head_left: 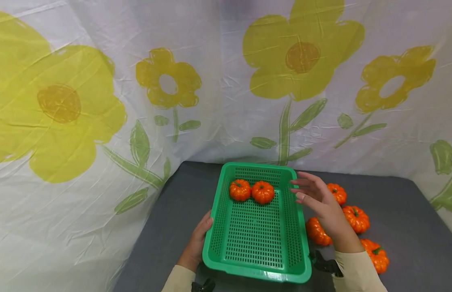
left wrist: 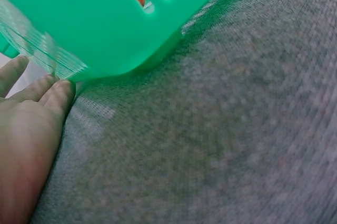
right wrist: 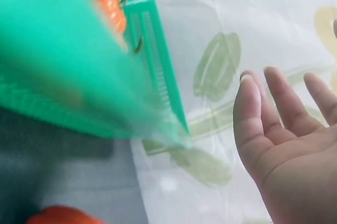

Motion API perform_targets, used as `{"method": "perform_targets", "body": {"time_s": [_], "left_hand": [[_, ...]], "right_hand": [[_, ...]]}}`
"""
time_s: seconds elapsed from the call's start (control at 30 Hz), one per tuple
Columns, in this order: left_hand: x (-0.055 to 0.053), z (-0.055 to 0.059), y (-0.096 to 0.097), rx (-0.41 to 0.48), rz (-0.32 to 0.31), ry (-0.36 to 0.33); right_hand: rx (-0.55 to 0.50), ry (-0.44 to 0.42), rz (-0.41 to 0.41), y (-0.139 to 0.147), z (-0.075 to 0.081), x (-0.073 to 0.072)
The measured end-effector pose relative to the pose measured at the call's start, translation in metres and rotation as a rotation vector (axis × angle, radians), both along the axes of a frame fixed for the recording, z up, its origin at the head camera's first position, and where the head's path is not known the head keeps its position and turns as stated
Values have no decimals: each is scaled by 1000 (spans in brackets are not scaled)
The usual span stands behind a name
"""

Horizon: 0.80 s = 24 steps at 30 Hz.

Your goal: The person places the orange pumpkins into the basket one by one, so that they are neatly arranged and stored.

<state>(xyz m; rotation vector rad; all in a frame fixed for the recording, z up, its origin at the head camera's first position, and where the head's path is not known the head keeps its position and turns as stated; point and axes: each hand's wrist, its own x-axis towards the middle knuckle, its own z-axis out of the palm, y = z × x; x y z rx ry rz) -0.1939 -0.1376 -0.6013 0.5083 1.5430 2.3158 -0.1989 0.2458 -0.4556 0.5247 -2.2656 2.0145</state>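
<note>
A green plastic basket [head_left: 255,227] with slotted walls sits on the dark grey tabletop. Two small orange pumpkins [head_left: 240,190] [head_left: 262,192] lie side by side at its far end. My left hand [head_left: 196,243] holds the basket's left side, thumb near the rim; in the left wrist view its fingers [left wrist: 58,97] touch the lower part of the wall. Above the right rim is my right hand [head_left: 317,198], its fingers loosely bent with nothing in them. The right wrist view shows this bare palm [right wrist: 295,166] apart from the basket wall.
Several more pumpkins [head_left: 356,219] lie on the table to the right of the basket, some partly hidden by my right hand and forearm. A white cloth with yellow flowers [head_left: 218,121] hangs behind and along the sides of the grey table [head_left: 160,235].
</note>
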Motion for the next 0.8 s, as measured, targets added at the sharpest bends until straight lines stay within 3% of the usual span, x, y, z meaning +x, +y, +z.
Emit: {"method": "perform_targets", "body": {"time_s": [0.2, 0.43, 0.8], "left_hand": [[0, 1, 0, -1, 7, -21], [0, 1, 1, -21, 11, 29], [1, 3, 0, -8, 6, -39]], "right_hand": [[-11, -3, -27, 11, -12, 6], [-39, -2, -77, 26, -23, 16], [3, -70, -196, 46, -37, 29]]}}
